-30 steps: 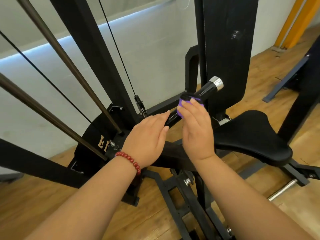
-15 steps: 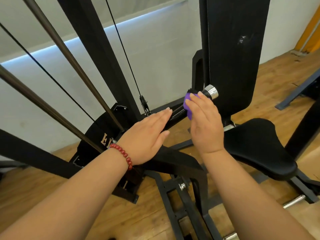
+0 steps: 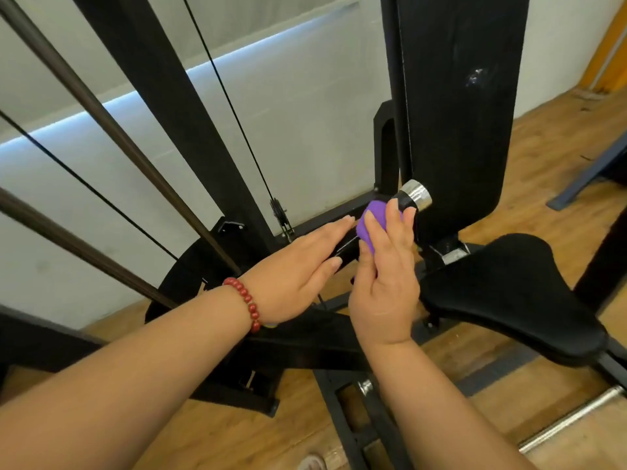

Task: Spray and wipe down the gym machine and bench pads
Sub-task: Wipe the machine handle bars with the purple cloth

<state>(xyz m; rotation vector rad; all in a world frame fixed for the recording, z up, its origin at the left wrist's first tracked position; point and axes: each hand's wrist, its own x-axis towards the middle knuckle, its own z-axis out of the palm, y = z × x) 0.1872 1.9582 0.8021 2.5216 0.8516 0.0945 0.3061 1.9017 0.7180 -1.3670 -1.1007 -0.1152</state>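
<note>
Gripping the slanted handle (image 3: 347,249) through purple cloth (image 3: 375,215), my right hand (image 3: 386,283) sits by its chrome cap (image 3: 419,195). My left hand (image 3: 298,266) rests lower, fingers straight.

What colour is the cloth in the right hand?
Purple; the cloth gripped by the right hand shows best in the head view.

Head-worn camera looks forward and down, close over the hands at the machine handle (image 3: 403,206).

Purple cloth (image 3: 370,222), black seat pad (image 3: 515,296), chrome-capped black handle (image 3: 414,195), red bead bracelet (image 3: 245,301)
</note>
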